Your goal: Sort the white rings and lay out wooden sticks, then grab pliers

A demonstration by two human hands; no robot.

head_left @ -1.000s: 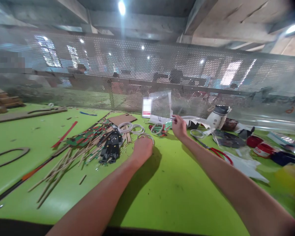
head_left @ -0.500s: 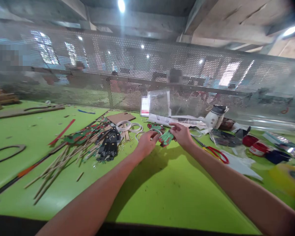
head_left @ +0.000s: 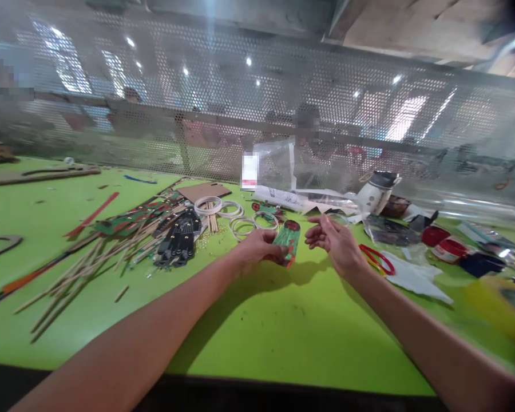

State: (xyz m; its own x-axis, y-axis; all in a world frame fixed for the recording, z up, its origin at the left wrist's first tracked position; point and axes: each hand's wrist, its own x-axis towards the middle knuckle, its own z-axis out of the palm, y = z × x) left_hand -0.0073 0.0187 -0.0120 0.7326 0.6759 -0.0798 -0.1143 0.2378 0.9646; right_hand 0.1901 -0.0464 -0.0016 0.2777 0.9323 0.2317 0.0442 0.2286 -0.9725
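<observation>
Several lamps (head_left: 249, 61) are glowing beyond the far edge of the surface (head_left: 292, 337), their light spreading through a hazy perforated screen (head_left: 223, 114). The surface is receiving bright illumination; the left grip (head_left: 261, 247) and right grip (head_left: 337, 243) are casting soft shadows beneath them. Clear plastic (head_left: 467, 213) is glinting along the far edge, rightward. Toward the right, a yellow roll (head_left: 491, 312) is appearing blurred; pixelation is obscuring a white label (head_left: 249, 169).

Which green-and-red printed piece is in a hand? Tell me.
The green-and-red printed piece held in the left hand. A second piece lies on the green table behind it; heaped pieces lie farther left.
</observation>
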